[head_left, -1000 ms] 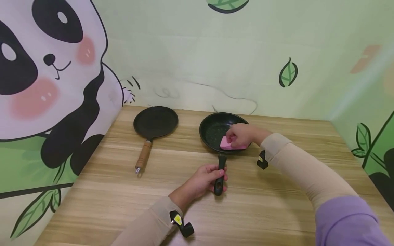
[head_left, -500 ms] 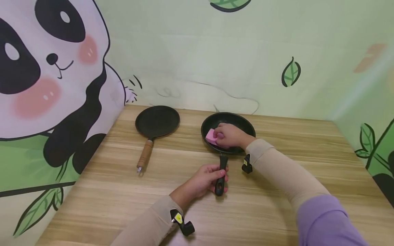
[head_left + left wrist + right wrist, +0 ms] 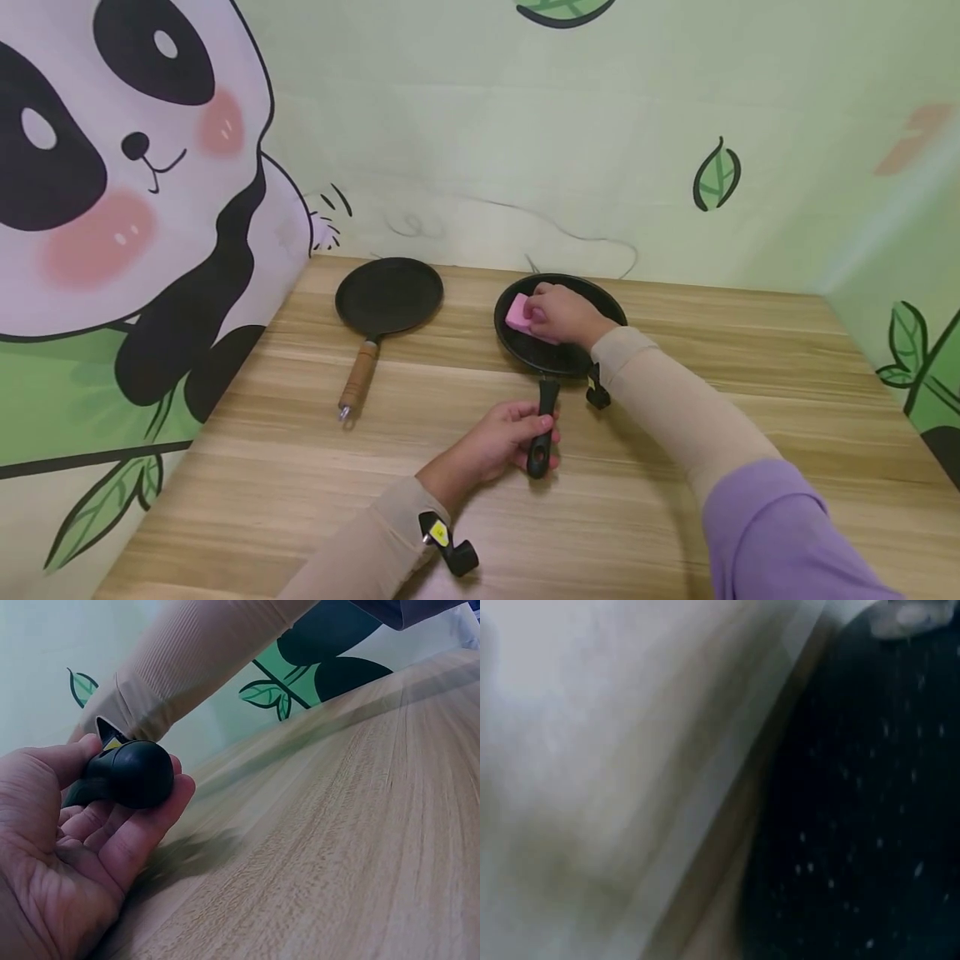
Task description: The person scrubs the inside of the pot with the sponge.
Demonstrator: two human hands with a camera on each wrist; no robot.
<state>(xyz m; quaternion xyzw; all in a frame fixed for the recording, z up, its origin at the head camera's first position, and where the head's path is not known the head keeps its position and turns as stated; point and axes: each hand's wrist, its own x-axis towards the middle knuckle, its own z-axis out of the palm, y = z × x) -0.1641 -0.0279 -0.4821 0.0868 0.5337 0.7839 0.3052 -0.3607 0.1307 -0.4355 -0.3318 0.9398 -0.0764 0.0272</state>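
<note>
A black frying pan [image 3: 525, 350] with a speckled inside sits on the table, its handle [image 3: 548, 396] pointing toward me. My left hand [image 3: 498, 437] grips that handle, thumb on top and fingers beneath; in the left wrist view the rounded handle end [image 3: 142, 774] shows between thumb and fingers. In the pan, my right hand [image 3: 564, 315] holds a pink sponge [image 3: 519, 312] against the left part of the inside. The right wrist view is blurred and shows the dark speckled pan surface [image 3: 855, 825], with the hand mostly out of sight.
To the left lies a flat black griddle pan [image 3: 390, 296] with a wooden handle [image 3: 358, 375]. The wooden table [image 3: 262, 500] meets a wall [image 3: 450, 142] painted with a panda and leaves, right behind both pans.
My right hand has moved the sponge from the pan's near right side to the left, then up toward its far left. The left hand has kept its grip on the handle.
</note>
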